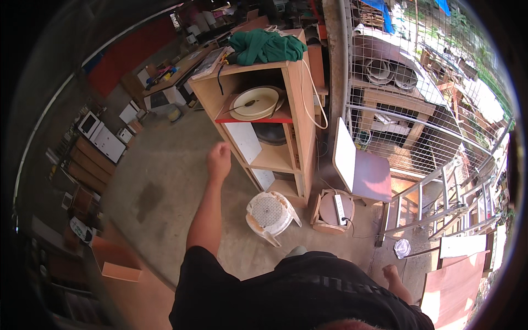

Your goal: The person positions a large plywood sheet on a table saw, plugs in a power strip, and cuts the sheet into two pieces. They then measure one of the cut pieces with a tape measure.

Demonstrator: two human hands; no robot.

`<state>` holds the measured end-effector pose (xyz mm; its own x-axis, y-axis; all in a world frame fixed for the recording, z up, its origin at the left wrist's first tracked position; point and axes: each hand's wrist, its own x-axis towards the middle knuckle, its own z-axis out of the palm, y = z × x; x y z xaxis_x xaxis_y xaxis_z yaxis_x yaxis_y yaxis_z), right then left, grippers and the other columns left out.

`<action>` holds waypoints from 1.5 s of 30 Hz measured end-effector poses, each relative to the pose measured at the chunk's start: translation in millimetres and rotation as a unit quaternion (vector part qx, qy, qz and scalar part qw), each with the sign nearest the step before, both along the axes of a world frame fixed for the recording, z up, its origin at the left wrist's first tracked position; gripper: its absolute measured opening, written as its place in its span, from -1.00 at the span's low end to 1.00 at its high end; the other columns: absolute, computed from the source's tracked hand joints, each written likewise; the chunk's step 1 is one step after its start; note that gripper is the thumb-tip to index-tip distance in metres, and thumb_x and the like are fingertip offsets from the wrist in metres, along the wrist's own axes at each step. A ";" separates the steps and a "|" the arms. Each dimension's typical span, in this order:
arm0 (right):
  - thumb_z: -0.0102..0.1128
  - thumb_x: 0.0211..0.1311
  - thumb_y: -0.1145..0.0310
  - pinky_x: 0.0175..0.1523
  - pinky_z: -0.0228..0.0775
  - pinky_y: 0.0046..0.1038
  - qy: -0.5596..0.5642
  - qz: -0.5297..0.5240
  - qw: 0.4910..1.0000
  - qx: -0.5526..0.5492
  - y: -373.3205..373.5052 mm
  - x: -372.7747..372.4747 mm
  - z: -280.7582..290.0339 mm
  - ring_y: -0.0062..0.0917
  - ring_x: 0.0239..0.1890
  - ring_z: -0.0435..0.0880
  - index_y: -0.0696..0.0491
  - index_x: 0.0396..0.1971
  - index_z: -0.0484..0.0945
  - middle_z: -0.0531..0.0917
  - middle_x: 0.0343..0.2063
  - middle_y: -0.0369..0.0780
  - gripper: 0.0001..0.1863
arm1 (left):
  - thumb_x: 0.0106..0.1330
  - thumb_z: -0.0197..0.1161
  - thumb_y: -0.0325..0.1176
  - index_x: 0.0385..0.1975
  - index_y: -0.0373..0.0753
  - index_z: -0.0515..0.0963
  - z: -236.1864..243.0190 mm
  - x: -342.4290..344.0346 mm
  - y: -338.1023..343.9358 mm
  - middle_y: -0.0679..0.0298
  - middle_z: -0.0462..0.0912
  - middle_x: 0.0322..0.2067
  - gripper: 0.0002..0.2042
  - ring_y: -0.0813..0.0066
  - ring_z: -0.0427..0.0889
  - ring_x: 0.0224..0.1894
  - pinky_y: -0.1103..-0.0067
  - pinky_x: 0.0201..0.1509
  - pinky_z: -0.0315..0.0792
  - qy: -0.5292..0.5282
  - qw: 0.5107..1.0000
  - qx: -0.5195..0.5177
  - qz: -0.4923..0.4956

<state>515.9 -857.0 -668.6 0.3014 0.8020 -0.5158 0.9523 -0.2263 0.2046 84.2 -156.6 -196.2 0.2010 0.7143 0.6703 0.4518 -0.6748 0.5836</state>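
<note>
My left hand (219, 160) is raised in front of me, its fingers curled into a loose fist with nothing showing in it. It is nearest to the tall wooden shelf cabinet (294, 99) but apart from it. On the cabinet's red-edged shelf rest cream plates (256, 103), with a spoon (249, 103) lying in the top one. A green cloth (267, 45) is heaped on the cabinet top. Low at my right side hangs my right hand (391, 273); it is small in view and its fingers are hard to make out.
Before the cabinet stands a worn white plastic stool (268, 211). Beside it, a power strip (340, 209) lies on a round-topped wooden stool (329, 221). An aluminium ladder (421, 202) leans by the wire mesh wall (407, 104). Boards (454, 291) stand at the lower right.
</note>
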 end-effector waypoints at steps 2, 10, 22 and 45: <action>0.14 0.07 0.32 -0.12 0.55 -0.37 0.129 -0.291 0.925 0.205 34.1 14.5 20.3 -0.36 -0.19 0.70 -0.05 -0.40 0.71 0.72 -0.31 -0.17 -0.82 | 0.22 0.16 -0.45 -0.25 -0.31 0.60 88.9 20.0 51.3 0.06 0.64 -0.27 -0.84 0.13 0.64 -0.22 0.39 -0.12 0.51 -0.004 0.998 0.060 -0.022; 0.11 0.10 0.26 -0.37 0.46 -0.38 0.287 -0.630 0.587 0.419 117.5 -128.9 121.0 -0.39 -0.44 0.64 0.10 -0.22 0.61 0.66 -0.45 -0.16 -0.70 | -0.03 0.27 -0.12 0.23 -0.07 0.42 249.0 143.4 211.5 -0.06 0.51 0.12 -0.31 -0.02 0.40 0.22 0.34 0.32 0.25 0.353 0.923 0.018 -0.152; 0.05 0.04 0.29 0.03 0.48 -0.21 0.095 -0.828 0.544 0.101 41.9 -443.4 197.3 -0.10 -0.10 0.64 0.10 -0.30 0.70 0.67 -0.23 0.02 -0.69 | 0.10 0.44 -0.25 0.18 -0.32 0.35 239.5 115.7 240.4 -0.06 0.52 0.01 -0.35 0.10 0.49 0.11 0.27 0.21 0.33 0.189 0.931 0.310 -0.029; 0.18 0.26 -0.06 -0.34 0.49 -0.41 0.391 -0.589 0.270 0.654 41.0 -293.1 389.3 -0.42 -0.41 0.63 0.12 -0.12 0.46 0.60 -0.38 -0.17 -0.49 | 0.08 0.28 -0.51 0.26 -0.26 0.14 -93.0 188.8 -484.6 -0.07 0.14 0.34 -0.31 0.06 0.23 0.37 0.29 0.31 0.27 0.125 0.301 -0.381 -0.865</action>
